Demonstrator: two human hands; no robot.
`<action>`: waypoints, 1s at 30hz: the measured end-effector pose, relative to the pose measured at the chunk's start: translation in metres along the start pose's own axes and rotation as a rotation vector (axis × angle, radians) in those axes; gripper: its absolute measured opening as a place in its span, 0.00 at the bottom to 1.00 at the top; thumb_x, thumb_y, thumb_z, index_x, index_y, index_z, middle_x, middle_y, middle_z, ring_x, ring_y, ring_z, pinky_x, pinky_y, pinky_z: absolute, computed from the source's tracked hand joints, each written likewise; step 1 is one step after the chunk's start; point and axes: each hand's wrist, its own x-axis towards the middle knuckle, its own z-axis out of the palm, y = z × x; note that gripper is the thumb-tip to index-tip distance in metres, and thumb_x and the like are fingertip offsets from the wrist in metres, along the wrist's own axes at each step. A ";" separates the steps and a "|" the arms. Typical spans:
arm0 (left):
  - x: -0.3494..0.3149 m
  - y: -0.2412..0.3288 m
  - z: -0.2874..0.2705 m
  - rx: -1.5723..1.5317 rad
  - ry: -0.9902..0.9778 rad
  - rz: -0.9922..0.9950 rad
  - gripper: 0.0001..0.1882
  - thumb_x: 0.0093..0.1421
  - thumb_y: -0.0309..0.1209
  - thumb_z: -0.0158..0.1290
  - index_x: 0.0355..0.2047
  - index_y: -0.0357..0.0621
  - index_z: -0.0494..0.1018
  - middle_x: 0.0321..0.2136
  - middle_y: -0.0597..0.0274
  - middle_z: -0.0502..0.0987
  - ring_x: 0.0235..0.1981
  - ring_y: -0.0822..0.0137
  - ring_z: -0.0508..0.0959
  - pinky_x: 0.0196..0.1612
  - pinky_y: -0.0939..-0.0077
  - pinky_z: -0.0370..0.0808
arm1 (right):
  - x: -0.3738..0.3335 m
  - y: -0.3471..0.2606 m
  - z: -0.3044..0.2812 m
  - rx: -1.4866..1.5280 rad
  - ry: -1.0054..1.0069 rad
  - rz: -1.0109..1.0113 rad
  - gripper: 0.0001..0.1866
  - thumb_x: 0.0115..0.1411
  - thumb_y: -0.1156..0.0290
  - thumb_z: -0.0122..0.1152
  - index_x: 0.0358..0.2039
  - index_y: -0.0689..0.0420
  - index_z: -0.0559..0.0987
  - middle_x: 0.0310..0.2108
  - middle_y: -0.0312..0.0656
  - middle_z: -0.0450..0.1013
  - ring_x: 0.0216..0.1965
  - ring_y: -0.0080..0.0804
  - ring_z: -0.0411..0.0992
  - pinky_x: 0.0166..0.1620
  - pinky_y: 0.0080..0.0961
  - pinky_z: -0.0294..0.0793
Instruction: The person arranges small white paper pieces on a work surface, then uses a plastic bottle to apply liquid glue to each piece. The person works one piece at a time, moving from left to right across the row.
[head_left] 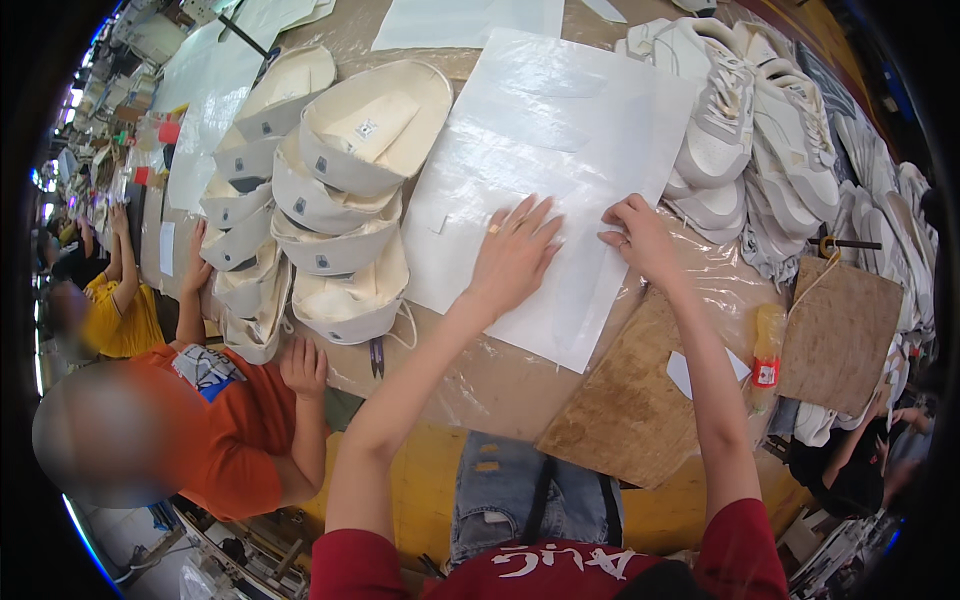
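Observation:
A large glossy white sheet [560, 140] lies on the table in front of me. My left hand [515, 258] rests on it with fingers stretched and spread, a ring on one finger. Near the sheet's right edge, my right hand [640, 235] has its fingers bent together in a pinch, fingertips down at the white surface. Whatever is between those fingertips is too small to make out. A small pale square piece [436, 220] sits on the sheet, left of my left hand.
Left of the sheet stand stacks of cream shoe uppers [345, 165]. White and grey sneakers [715, 120] are piled at the right. A brown board [630, 400], a bottle with a red label [767, 350] and another brown board [840, 330] lie nearer. A co-worker in orange [220, 440] sits left.

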 end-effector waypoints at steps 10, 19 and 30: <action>0.064 -0.026 0.042 0.126 -0.042 0.203 0.23 0.69 0.39 0.40 0.64 0.62 0.61 0.67 0.66 0.56 0.69 0.62 0.52 0.69 0.54 0.48 | 0.012 0.008 -0.010 -0.027 -0.051 -0.023 0.14 0.51 0.72 0.69 0.37 0.63 0.77 0.33 0.43 0.71 0.30 0.34 0.72 0.37 0.28 0.72; 0.064 -0.026 0.045 0.126 -0.004 0.198 0.22 0.69 0.39 0.39 0.63 0.62 0.62 0.67 0.67 0.56 0.69 0.62 0.53 0.70 0.54 0.48 | 0.000 0.005 0.002 0.027 0.069 0.106 0.11 0.53 0.71 0.69 0.31 0.66 0.79 0.28 0.45 0.72 0.26 0.33 0.71 0.33 0.27 0.72; 0.064 -0.024 0.042 0.144 -0.014 0.194 0.22 0.69 0.40 0.38 0.63 0.64 0.61 0.67 0.69 0.57 0.69 0.63 0.52 0.70 0.55 0.48 | 0.007 -0.007 -0.003 -0.164 -0.018 0.102 0.10 0.61 0.68 0.59 0.33 0.63 0.75 0.32 0.50 0.71 0.36 0.49 0.72 0.40 0.40 0.70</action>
